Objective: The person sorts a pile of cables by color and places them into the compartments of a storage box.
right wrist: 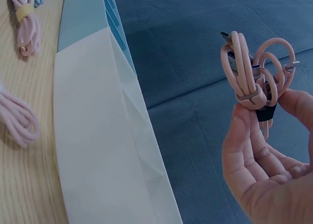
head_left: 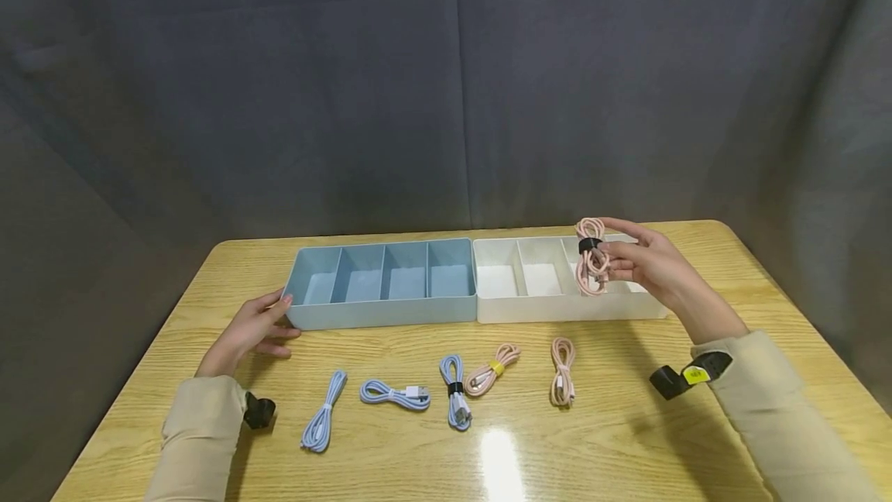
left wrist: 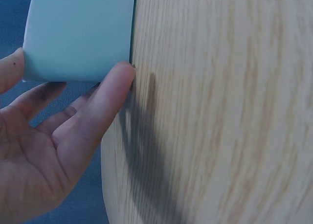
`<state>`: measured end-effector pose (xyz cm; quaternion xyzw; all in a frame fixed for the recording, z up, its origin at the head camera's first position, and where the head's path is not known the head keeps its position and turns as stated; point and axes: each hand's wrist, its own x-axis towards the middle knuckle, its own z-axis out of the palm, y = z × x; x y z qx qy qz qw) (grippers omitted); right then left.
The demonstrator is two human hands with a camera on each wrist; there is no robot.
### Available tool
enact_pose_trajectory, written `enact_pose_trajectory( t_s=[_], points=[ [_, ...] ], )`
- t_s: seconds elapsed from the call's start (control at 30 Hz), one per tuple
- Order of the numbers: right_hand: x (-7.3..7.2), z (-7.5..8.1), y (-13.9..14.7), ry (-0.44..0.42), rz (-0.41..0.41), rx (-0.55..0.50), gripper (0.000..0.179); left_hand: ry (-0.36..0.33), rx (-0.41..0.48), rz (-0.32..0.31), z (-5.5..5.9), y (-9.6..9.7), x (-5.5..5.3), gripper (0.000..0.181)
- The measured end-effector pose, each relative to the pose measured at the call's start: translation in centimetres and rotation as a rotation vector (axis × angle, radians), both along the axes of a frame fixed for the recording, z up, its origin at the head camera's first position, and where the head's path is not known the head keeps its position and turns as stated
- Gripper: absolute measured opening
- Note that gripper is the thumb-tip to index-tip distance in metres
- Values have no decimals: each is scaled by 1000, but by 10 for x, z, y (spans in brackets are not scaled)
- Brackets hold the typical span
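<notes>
My right hand (head_left: 655,263) pinches a coiled pink cable (right wrist: 242,62) between thumb and fingers; a black strap binds its middle. The bundle is held up over the right part of the white divided box (head_left: 516,311), overlapping its compartments in the head view. Standing end to end with that box is a blue divided box (head_left: 383,314) with several compartments. Against the blue box's left end rests my left hand (head_left: 249,328), its fingers fairly straight. In the left wrist view, fingertips touch that end wall (left wrist: 80,43) and one finger reaches its lower edge.
In front of the boxes, three coiled blue cables (head_left: 324,413) lie on the wooden table (head_left: 376,471), the rightmost with a black strap. Beside them are a pink cable with a yellow strap (head_left: 496,368) and another pink cable (head_left: 561,353). A dark curtain (head_left: 348,99) hangs behind.
</notes>
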<state>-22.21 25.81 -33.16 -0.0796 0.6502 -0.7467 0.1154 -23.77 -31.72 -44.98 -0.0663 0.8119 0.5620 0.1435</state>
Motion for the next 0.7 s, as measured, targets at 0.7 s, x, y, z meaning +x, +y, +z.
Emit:
enact_pose_trajectory(
  t_s=[0.7],
  points=[
    [-25,-5,-24,-64,-16,59,62,31,-1,-14,-10,-3,-9,87]
  ],
)
